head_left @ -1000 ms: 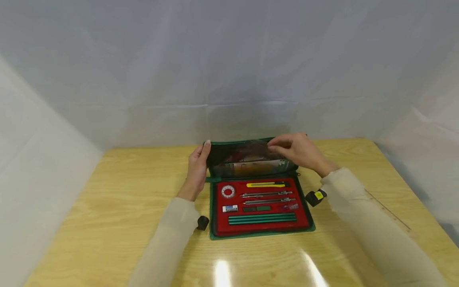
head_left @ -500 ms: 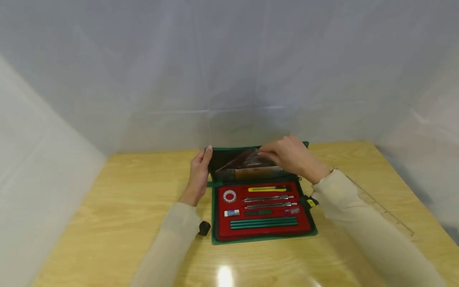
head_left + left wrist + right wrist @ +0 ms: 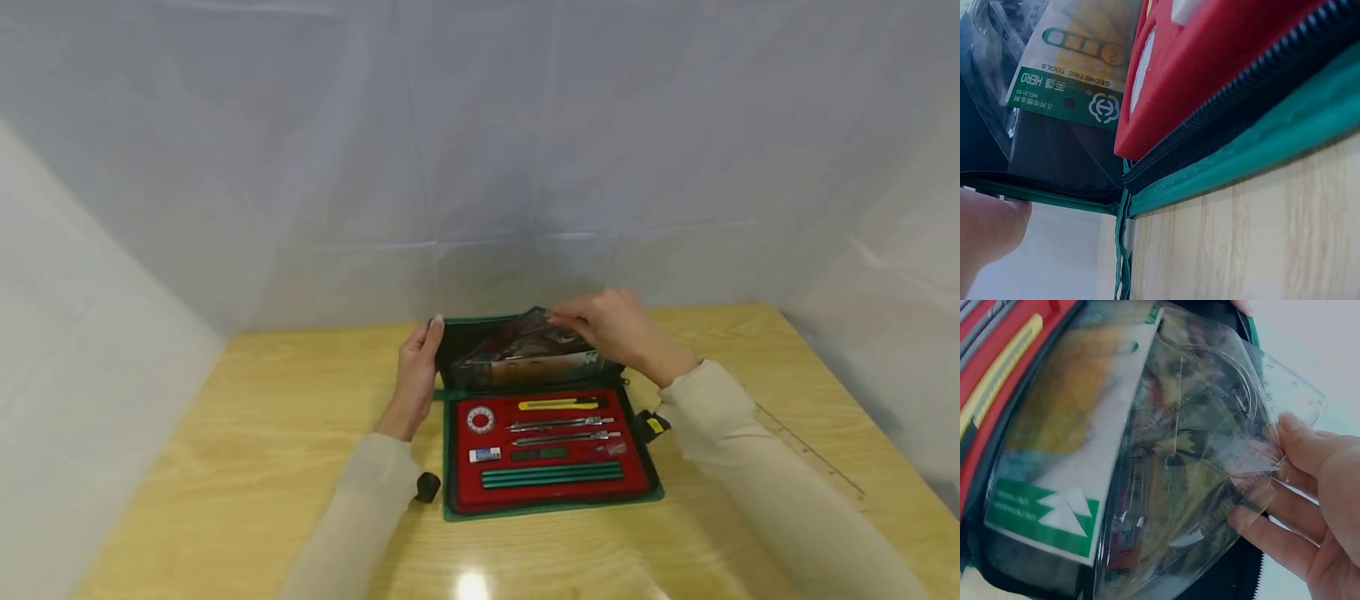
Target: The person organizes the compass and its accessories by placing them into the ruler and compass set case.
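A green zip case (image 3: 555,502) lies open on the table, its lid (image 3: 459,340) tilted up at the back. My left hand (image 3: 416,371) grips the lid's left edge, thumb (image 3: 997,219) on the inside. With thumb and fingers, my right hand (image 3: 618,332) pinches the edge of a clear plastic sleeve (image 3: 1210,469) in front of the lid. Inside the sleeve are clear drawing rulers and a protractor; the corner of a transparent ruler (image 3: 1294,384) sticks out past its edge. A printed card (image 3: 1066,425) sits at the sleeve's lower part.
The red tray (image 3: 637,479) holds a yellow cutter (image 3: 558,404), two compasses, a white ring-shaped dial (image 3: 480,419), an eraser (image 3: 484,454) and green pencils (image 3: 551,475). A clear ruler (image 3: 810,450) lies on the wooden table (image 3: 300,425) at the right. White sheeting (image 3: 480,150) stands behind.
My right hand has shifted slightly left along the lid, drawing the sleeve's edge up and away from it into a peak. The left hand keeps its grip on the lid.
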Demonstrator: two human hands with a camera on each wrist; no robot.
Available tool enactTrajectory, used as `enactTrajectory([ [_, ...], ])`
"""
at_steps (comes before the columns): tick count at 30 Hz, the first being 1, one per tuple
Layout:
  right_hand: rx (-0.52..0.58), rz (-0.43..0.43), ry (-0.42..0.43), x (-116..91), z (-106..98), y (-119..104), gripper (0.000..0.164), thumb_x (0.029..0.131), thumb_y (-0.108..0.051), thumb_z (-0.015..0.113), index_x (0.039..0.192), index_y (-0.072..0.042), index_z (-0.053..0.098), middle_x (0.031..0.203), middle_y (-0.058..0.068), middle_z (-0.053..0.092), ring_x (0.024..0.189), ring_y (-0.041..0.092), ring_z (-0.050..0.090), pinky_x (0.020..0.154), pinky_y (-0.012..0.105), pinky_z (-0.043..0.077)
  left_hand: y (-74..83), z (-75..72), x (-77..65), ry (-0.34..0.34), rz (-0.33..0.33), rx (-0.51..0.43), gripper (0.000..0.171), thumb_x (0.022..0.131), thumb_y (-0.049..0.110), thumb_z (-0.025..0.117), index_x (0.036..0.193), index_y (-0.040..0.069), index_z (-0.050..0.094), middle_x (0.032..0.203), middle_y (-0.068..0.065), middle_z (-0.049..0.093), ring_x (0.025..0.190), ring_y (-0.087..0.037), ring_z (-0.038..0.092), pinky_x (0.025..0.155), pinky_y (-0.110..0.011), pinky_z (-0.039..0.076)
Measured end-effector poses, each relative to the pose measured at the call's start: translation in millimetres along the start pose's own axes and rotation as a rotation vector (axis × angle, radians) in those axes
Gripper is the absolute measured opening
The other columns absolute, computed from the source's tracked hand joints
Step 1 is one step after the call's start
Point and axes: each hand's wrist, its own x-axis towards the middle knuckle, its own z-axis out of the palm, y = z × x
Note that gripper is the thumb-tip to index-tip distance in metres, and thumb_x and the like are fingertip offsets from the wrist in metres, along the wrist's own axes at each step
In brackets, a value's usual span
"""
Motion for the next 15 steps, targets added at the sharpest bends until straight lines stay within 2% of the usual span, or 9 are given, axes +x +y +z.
enactTrajectory([
  [3,-0.015,-0.004,-0.014,2,0,-1,0.022,0.087,-0.025,0.057,0.103,-0.014,0.067,0.089,0.005,0.070,0.062,0.010,0.061,0.054,0.031,0.049,0.1,-3.6,-1.3,0.003,-0.018,0.031,0.048,0.090,0.045,0.049,0.118,0.007,0.053,0.138,-0.007,0.042,0.127,-0.013,0.033,0.105,-0.034,0.027],
  [5,-0.012,0.005,-0.042,3,3,-2,0.021,0.088,-0.024,0.057,0.103,-0.014,0.068,0.090,0.004,0.070,0.066,0.010,0.061,0.058,0.030,0.050,-0.3,-5.7,-0.7,-0.005,-0.017,0.047,0.052,0.090,0.046,0.048,0.122,0.005,0.050,0.143,-0.012,0.035,0.129,-0.015,0.030,0.107,-0.036,0.025],
  [7,0.002,0.016,-0.071,3,9,-2,0.021,0.088,-0.024,0.056,0.102,-0.015,0.068,0.092,0.003,0.070,0.068,0.009,0.061,0.060,0.030,0.051,-0.4,-7.0,-0.8,-0.005,-0.027,0.059,0.053,0.090,0.047,0.047,0.125,0.007,0.049,0.148,-0.007,0.028,0.132,-0.014,0.025,0.108,-0.036,0.022],
  [9,0.023,0.036,-0.102,3,17,-2,0.020,0.088,-0.024,0.055,0.102,-0.016,0.067,0.094,0.002,0.070,0.071,0.008,0.061,0.064,0.029,0.051,-1.1,-7.0,-0.1,-0.007,-0.022,0.054,0.048,0.090,0.047,0.048,0.119,0.009,0.052,0.148,-0.005,0.027,0.132,-0.014,0.023,0.108,-0.037,0.021],
  [12,0.054,0.057,-0.127,4,28,-2,0.021,0.089,-0.023,0.054,0.104,-0.015,0.067,0.096,0.002,0.069,0.074,0.008,0.062,0.067,0.030,0.051,-1.8,-5.4,0.3,-0.003,-0.020,0.030,0.039,0.089,0.046,0.049,0.099,0.009,0.055,0.148,-0.002,0.027,0.133,-0.015,0.021,0.109,-0.038,0.019],
  [15,0.078,0.071,-0.124,4,34,-3,0.022,0.089,-0.023,0.054,0.105,-0.015,0.066,0.098,0.003,0.069,0.077,0.009,0.062,0.070,0.030,0.051,-2.7,-4.8,0.4,0.007,-0.023,0.009,0.035,0.089,0.044,0.050,0.092,0.009,0.055,0.149,-0.004,0.025,0.134,-0.017,0.019,0.109,-0.039,0.017],
])
